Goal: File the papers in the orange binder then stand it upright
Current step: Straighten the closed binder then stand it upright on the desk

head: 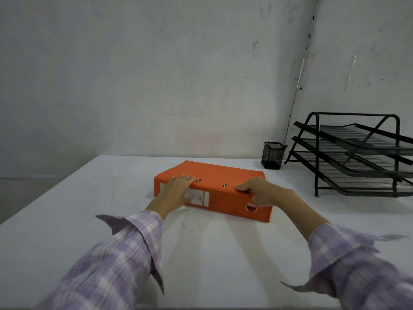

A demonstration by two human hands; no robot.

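The orange binder [220, 173] lies flat and closed on the white table [212, 253], its spine with a white label and a metal finger ring facing me. My left hand [176, 191] grips the spine's left part, fingers over the top cover and thumb on the label. Over the spine's right part, my right hand [260, 191] curls, fingers on the top edge just above the ring. No loose papers are in view.
A black mesh pen cup [273, 155] stands behind the binder's right end. To the far right is a black three-tier wire paper tray [357, 153]. Grey walls close the table at the back and right. The table's left edge runs diagonally at the left.
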